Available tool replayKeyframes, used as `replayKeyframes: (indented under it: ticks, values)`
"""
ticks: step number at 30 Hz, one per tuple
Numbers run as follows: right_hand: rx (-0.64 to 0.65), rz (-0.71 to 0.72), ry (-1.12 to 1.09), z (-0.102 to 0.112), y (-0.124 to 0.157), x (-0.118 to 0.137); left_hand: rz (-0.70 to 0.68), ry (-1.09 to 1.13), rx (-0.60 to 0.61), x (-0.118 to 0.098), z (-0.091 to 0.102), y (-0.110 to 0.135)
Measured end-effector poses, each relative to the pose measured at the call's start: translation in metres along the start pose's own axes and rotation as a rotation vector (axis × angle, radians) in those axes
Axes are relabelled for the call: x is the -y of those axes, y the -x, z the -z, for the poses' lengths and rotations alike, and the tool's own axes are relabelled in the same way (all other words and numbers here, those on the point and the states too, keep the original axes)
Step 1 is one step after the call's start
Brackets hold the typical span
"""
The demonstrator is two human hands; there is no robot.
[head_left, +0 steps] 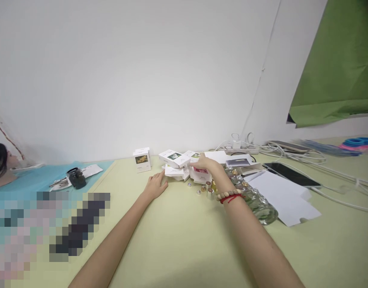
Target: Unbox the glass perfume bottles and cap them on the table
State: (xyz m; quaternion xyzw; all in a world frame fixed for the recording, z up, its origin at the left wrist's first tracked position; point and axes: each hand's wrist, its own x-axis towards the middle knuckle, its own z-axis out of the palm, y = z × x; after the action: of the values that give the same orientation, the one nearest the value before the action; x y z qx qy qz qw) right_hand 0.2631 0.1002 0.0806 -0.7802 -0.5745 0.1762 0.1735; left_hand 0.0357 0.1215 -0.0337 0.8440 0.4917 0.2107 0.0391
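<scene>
My left hand (155, 185) lies flat on the pale green table (177, 240), fingers stretched toward a pile of small white boxes (175, 165) with pictures on top. My right hand (208, 166) reaches over the pile, its fingers curled on a white box with a pink picture (199, 173). A bead bracelet and a red cord circle that wrist. One more small white box (141, 160) stands apart at the left. Small metal caps (205, 189) and several little glass bottles (256, 200) lie beside my right wrist.
White paper sheets (287, 198) and a dark phone (292, 175) lie at the right, with a power strip (240, 149) and cables behind. A blue mat (36, 178) with a dark jar (77, 178) is at the left, beside another person's head. Green paper (336, 68) hangs on the wall.
</scene>
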Motion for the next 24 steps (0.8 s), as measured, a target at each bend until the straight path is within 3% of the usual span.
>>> replayKeyframes:
  ticks: [3, 6, 14, 21, 24]
  values:
    - [0.149, -0.09, 0.079, -0.002, 0.003, -0.003, 0.004, 0.001, 0.0, -0.001, 0.0, 0.0]
    - [0.196, -0.116, 0.092, -0.011, 0.003, -0.003, 0.015, 0.003, 0.011, -0.002, 0.001, 0.0]
    - [-0.094, -0.177, -0.035, -0.022, -0.012, -0.008, 0.011, 0.001, 0.008, -0.002, 0.001, 0.0]
    - [-0.248, -0.028, -0.093, -0.01, -0.02, -0.017, 0.086, 0.023, -0.026, -0.001, 0.0, 0.001]
    - [-0.415, 0.007, -0.122, -0.007, -0.022, -0.017, 0.099, -0.012, -0.016, 0.0, -0.001, 0.001]
